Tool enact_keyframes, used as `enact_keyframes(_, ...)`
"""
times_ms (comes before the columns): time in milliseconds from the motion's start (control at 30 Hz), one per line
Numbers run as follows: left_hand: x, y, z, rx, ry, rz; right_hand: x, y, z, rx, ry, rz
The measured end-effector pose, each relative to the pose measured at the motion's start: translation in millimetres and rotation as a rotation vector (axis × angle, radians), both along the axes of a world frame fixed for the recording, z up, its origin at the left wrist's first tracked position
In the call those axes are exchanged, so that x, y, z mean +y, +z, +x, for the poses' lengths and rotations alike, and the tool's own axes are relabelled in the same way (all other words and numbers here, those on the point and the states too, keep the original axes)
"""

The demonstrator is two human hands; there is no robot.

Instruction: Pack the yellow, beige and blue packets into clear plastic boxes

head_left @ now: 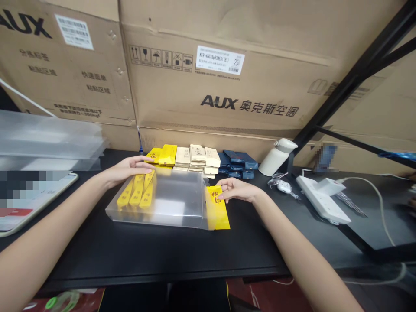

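From the head view, the right hand [238, 190] pinches a yellow packet [221, 212] by its far right edge, fingers closed on it. The packet stands at the right end of a clear plastic box [178, 199], its left part seen through the plastic; how far it is inside, I cannot tell. Its long axis runs near to far, slanting slightly, across the box's left-right length. The right hand is the nearer one to it; from those fingers, the packet lies to the left and near. The left hand [125, 170] touches the box's far left corner, fingers loosely bent; whether they grip is unclear.

The box is thin, glossy and rectangular. Inside, at left, three slim yellow packets [135, 197] stand side by side. Beyond, on the matte black counter [162, 255], lie flat, smooth-faced yellow [167, 155], cream [197, 154] and dark blue packets [238, 161] in stacks, before printed cardboard cartons [247, 82].
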State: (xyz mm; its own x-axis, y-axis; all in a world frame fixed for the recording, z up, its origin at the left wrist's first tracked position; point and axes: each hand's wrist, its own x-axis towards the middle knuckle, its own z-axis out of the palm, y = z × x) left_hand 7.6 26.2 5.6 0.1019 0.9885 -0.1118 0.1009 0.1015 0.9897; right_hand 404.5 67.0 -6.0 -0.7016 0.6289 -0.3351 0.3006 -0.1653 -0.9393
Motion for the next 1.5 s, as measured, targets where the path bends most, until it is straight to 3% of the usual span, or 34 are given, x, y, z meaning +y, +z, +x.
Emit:
enact_keyframes(367, -1.4, 1.0, 1.6, 0.021, 0.005, -0.024, -2.4, 8.1, 2.7, -0.147, 0.036, -0.053)
enact_keyframes(500, 0.1, -1.9, -0.2, 0.032, -0.002, -0.016, -5.4, 7.3, -1.5, -0.052, 0.034, -0.019)
enact_keyframes(733, 1.2, -5.8, 3.4, 0.1, 0.017, 0.013, -14.8, 1.8, -22.2, 0.012, -0.094, 0.084)
enact_keyframes(933, 2.9, -9.0, 8.7, 0.126, 0.022, 0.079, -19.7, 2.3, -27.6, 0.214, -0.187, 0.113)
enact_keyframes(1267, -5.8, -9.2, 33.2, 0.128, 0.04, 0.123, -18.3, 2.4, -25.0, 0.263, 0.051, -0.032)
enact_keyframes(1500, -7.6, -12.1, 39.4, 0.106, 0.058, 0.132, -20.2, -6.3, -32.5, 0.282, 0.073, -0.016)
